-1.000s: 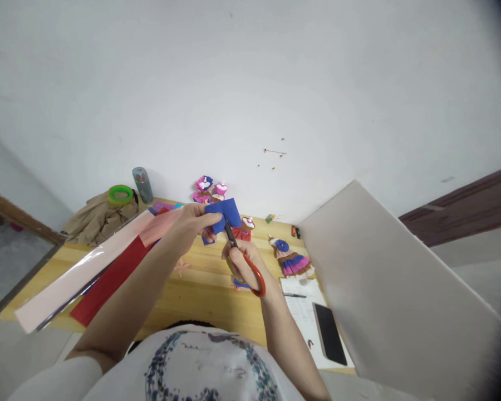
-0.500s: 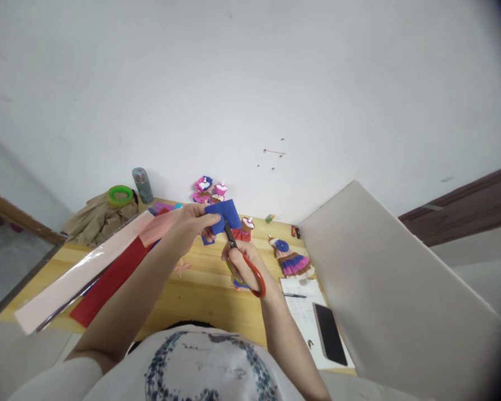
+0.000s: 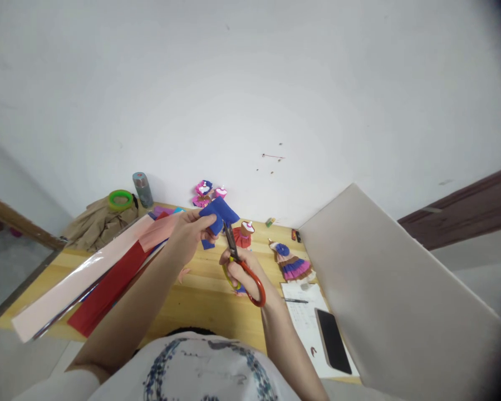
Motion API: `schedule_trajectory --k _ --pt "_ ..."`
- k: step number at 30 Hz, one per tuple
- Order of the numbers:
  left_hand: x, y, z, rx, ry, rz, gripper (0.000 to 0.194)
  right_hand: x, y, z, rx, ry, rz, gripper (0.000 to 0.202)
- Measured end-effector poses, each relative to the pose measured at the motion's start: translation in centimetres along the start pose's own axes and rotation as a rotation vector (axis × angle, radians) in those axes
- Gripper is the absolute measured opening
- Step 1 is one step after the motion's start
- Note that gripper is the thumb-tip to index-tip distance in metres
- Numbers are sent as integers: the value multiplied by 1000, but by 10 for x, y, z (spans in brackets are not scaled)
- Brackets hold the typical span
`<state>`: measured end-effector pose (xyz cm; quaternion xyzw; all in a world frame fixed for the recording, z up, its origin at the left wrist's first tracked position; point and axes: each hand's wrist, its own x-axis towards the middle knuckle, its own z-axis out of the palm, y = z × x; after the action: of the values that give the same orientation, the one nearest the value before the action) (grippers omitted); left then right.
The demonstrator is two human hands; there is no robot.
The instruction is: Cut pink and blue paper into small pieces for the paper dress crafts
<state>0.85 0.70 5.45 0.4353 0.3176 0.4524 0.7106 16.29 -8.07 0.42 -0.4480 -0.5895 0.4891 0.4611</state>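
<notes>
Pinched between the fingers of my left hand (image 3: 192, 231) is a blue piece of paper (image 3: 220, 211), partly cut and held above the table. My right hand (image 3: 240, 264) grips scissors (image 3: 256, 287) with red and yellow handles. Their dark blades meet the lower edge of the blue paper, the tips partly hidden there. Under the left hand lies another small blue piece (image 3: 207, 244). Just beyond the scissors stands a small dress-form figure (image 3: 244, 234) with a red skirt. Blue and pink scraps (image 3: 241, 291) show beneath the right hand.
Long pink (image 3: 83, 273) and red (image 3: 112, 287) paper strips lie under my left arm. A flask (image 3: 142, 189), green tape roll (image 3: 120, 200) and brown cloth (image 3: 94, 223) are at the back left. To the right are a layered paper dress (image 3: 292, 262), a phone (image 3: 333, 340) and a white panel (image 3: 392, 289).
The scissor blades have drawn back slightly and down from the blue paper, and look a little more apart. The blue paper has tilted in my left hand. The view has shifted slightly.
</notes>
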Motion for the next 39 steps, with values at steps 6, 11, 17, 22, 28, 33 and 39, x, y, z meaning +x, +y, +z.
schedule_trajectory --k 6,11,17,22,28,33,39 --pt "-7 -4 7 -79 -16 -35 30 1 10 -1 107 287 -135 35" --pt "-10 -15 13 -53 -99 -21 29 16 -13 5 167 487 -239 34" --pt "-16 -20 15 -31 -179 -72 29 22 -31 9 182 514 -145 34" --pt "-19 -14 17 -49 -203 -117 27 20 -31 6 238 446 -122 33" --pt "-15 -12 14 -16 -239 -157 28 21 -32 6 239 446 -126 33" --pt "-13 -13 12 104 -219 -73 25 16 -26 1 186 402 -196 34" --pt "-10 -8 14 164 -76 7 24 -11 -14 -16 -20 200 -208 41"
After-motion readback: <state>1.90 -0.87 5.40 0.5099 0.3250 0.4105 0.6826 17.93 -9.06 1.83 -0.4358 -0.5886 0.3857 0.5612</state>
